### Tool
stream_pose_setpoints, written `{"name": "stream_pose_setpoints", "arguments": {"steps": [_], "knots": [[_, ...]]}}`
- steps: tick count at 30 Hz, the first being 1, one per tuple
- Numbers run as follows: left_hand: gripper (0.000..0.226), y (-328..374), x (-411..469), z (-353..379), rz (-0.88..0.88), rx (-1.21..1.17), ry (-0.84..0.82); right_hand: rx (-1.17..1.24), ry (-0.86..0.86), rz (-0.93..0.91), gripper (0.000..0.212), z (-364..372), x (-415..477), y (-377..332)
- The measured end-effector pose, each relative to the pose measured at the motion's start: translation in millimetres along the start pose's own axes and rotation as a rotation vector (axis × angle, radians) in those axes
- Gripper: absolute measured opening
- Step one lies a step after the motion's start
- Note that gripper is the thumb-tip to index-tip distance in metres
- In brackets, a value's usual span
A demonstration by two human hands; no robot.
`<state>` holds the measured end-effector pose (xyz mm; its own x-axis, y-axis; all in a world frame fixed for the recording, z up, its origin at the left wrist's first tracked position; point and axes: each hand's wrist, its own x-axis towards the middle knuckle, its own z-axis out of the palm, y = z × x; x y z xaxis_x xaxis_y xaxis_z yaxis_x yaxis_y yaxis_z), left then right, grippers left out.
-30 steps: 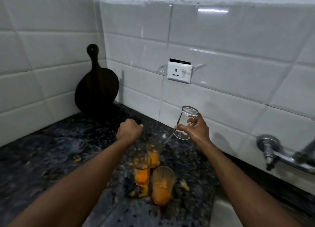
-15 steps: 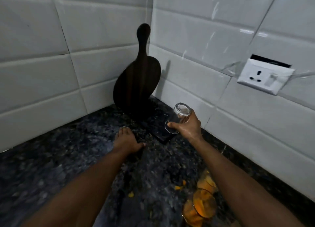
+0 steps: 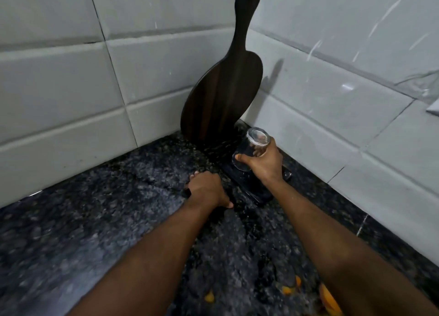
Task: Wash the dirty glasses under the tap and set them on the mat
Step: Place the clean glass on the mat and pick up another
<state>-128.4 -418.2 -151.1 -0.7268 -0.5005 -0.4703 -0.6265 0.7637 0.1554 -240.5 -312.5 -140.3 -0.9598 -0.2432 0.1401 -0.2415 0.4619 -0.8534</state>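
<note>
1. since half a second ago the right hand [image 3: 263, 165] has brought the glass [image 3: 255, 144] lower, over the mat [image 3: 257, 193] in the corner.
2. the right hand grips the clear, smooth glass round its wall, base up and tilted; whether the rim touches the mat i cannot tell.
3. the left hand [image 3: 206, 190] rests palm down on the counter [image 3: 95, 232], fingers laid out, holding nothing.
4. the mat is dark, glossy and rectangular, flat on the speckled black stone counter.
5. a dark wooden paddle-shaped board [image 3: 223, 97] leans against glossy white tiles [image 3: 71, 78].
6. orange scraps [image 3: 287, 290] lie on the counter near the bottom edge.
</note>
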Motion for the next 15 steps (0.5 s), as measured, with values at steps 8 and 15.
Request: {"name": "stream_pose_setpoints", "arguments": {"steps": [8, 15], "knots": [[0.089, 4, 1, -11, 0.014, -0.029, 0.017, -0.075, -0.098, -0.045, 0.085, 21, 4, 3], [0.089, 5, 3, -12, 0.012, -0.06, 0.007, -0.114, -0.129, -0.073, 0.085, 25, 4, 3]]}}
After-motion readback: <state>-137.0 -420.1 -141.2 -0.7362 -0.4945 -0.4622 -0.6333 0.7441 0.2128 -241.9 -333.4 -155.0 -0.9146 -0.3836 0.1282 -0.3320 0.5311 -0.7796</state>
